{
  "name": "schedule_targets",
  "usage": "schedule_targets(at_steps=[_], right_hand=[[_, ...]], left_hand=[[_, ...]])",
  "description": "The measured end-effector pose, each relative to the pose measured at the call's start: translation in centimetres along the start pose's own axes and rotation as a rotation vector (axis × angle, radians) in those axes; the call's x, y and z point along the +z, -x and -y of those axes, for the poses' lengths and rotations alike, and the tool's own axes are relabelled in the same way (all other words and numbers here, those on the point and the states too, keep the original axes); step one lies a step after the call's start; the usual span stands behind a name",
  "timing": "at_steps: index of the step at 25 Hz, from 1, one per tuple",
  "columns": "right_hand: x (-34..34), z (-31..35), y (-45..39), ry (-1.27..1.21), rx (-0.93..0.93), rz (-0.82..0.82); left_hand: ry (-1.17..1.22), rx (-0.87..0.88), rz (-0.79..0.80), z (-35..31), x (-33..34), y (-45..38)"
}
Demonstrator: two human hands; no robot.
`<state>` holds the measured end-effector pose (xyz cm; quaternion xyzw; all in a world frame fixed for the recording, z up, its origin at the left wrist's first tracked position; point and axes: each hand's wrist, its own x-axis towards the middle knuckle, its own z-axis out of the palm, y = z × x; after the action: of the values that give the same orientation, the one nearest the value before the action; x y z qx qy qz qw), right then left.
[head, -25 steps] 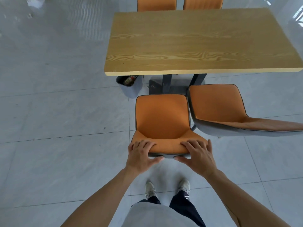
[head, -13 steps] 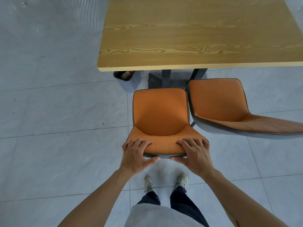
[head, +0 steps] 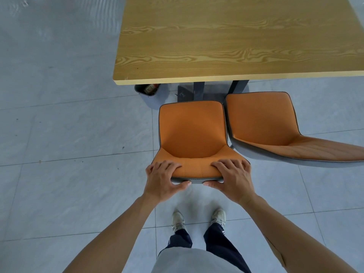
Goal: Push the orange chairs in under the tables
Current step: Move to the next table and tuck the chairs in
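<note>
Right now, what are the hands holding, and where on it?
Both hands hold the nearer orange chair by the top edge of its backrest: left hand at the left corner, right hand at the right, fingers over the front, thumbs behind.

It looked like a canteen or café: a wood-grain bench (head: pixel 226 36) on a metal post, matching orange chairs (head: pixel 192 131), pale tiled floor (head: pixel 59 125), a small bin (head: pixel 146 89) beneath.

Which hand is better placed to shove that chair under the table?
Neither alone: the left hand and right hand both grip the backrest top of the near chair, evenly spaced. Pushing with both probably keeps it straight toward the table.
</note>
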<state>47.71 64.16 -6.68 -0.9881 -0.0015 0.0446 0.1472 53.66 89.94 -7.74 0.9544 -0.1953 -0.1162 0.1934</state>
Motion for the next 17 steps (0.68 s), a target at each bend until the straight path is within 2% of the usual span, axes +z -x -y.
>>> schedule_targets(at_steps=[17], right_hand=[[-0.8,-0.7,-2.3,0.027,0.006,0.079]], left_hand=[[-0.001,0.004,0.041,0.1,-0.4,-2.7]])
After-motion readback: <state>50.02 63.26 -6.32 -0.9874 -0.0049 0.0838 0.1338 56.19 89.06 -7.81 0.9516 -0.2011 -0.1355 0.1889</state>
